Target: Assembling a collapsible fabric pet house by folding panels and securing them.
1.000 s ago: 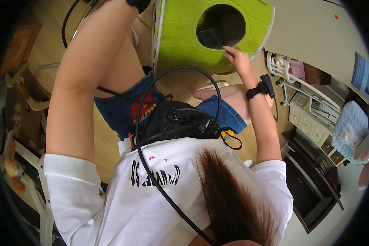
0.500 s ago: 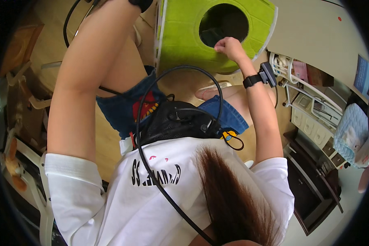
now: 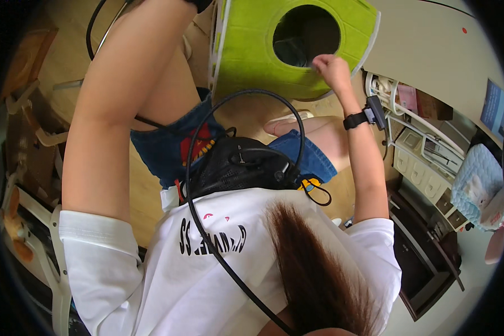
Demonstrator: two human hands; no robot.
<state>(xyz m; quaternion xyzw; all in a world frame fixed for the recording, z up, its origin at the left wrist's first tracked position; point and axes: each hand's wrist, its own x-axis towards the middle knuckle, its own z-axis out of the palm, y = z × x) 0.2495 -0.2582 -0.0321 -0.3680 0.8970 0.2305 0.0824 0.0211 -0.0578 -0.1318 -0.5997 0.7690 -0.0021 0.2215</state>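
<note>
Seen nearest, well below the green fabric cube (image 3: 252, 56): white shirt, hair falling forward, a black mesh pouch (image 3: 235, 168) at the waist with a black cable (image 3: 191, 168) looping up toward the cube's lower edge. Further up, reaching with the right hand (image 3: 331, 70), a black wristband (image 3: 357, 120) just beneath it, to the lower right rim of the cube's round opening (image 3: 305, 36). Fingers curled in, clenched like a loose fist against that rim; cannot tell whether pinching the fabric edge, gripping something small, or closed on nothing. Left arm stretched up along the cube's left side and cut off at the top of the view, so nothing to say of the left hand's fingers. Cube itself lying on the wooden floor (image 3: 61, 50) ahead of the legs, opening turned up toward the camera, dark inside with only vague shapes. Judged as the moment of working at the mouth of the cube, hand at the rim and not inside. Going deeper would call for turning the wrist down through the hole and feeling about, with little to see in there. To the right of the cube, a white wire rack (image 3: 425, 140) against the wall.
</note>
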